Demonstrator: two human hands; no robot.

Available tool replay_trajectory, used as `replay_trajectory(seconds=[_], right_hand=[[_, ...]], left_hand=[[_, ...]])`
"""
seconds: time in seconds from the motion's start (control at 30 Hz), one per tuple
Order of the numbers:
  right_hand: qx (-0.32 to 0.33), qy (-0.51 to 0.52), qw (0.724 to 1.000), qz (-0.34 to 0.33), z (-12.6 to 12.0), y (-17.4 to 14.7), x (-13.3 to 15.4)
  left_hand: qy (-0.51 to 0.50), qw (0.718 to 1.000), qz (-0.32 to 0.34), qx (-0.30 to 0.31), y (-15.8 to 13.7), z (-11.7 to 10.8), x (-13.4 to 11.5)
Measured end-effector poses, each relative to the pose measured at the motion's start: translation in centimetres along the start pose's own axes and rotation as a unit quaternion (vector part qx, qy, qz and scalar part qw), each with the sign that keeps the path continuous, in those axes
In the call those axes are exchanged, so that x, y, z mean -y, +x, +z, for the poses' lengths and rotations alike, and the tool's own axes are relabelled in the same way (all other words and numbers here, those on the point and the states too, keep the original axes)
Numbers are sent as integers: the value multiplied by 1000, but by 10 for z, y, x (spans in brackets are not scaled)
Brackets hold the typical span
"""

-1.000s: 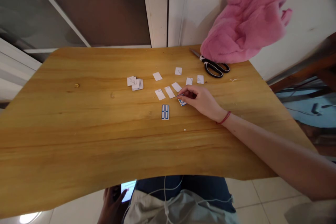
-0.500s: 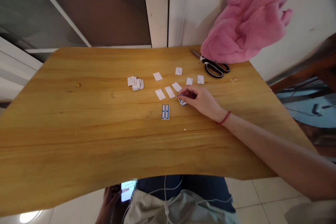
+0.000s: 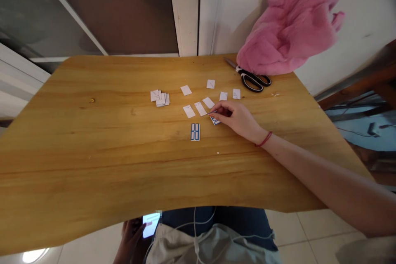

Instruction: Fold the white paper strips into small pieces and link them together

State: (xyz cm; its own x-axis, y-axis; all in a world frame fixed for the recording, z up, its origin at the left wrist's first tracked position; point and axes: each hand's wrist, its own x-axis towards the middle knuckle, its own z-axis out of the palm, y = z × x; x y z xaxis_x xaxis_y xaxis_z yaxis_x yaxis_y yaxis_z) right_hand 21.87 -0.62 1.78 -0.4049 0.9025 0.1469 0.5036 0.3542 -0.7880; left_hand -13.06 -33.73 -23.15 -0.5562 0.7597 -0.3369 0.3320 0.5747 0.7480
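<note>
My right hand (image 3: pixel 238 119), with a red string bracelet (image 3: pixel 263 139) at the wrist, is closed in a pinch on a blue-and-white label card (image 3: pixel 215 120). The fingers cover part of that card. A second card with blue frames (image 3: pixel 195 132) lies flat to its left, nearer to me. Just beyond the fingertips are white paper pieces (image 3: pixel 200 109), some with thin pen marks. Below the table edge my left hand (image 3: pixel 131 235) is wrapped round a smartphone (image 3: pixel 150 226) with a lit screen, its thumb at the screen.
A loose pile of white paper pieces (image 3: pixel 160 98) lies left of the scattered ones on the wooden table (image 3: pixel 108 148). Black-handled scissors (image 3: pixel 252 80) rest at the back right, beside a pink fluffy cloth (image 3: pixel 287 29). A white cable (image 3: pixel 195 231) hangs over my lap.
My left thumb has shifted slightly further over the phone's screen. The right hand, the label cards and the paper pieces show no visible movement.
</note>
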Motion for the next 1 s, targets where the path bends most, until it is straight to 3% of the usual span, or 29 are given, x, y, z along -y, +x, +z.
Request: replay_trajectory(seconds=[0.23, 0.37, 0.63, 1.0], right_hand=[[3, 1, 1000, 1, 0, -1, 0], [2, 3, 1000, -1, 0, -1, 0], [2, 2, 1000, 0, 0, 0, 0], [5, -2, 1000, -1, 0, 0, 0]], left_hand=[[-51, 996, -43, 59, 7, -4, 11], [-41, 998, -2, 52, 2, -4, 9], [-5, 999, 2, 41, 3, 0, 16], [-34, 998, -12, 51, 3, -4, 13]])
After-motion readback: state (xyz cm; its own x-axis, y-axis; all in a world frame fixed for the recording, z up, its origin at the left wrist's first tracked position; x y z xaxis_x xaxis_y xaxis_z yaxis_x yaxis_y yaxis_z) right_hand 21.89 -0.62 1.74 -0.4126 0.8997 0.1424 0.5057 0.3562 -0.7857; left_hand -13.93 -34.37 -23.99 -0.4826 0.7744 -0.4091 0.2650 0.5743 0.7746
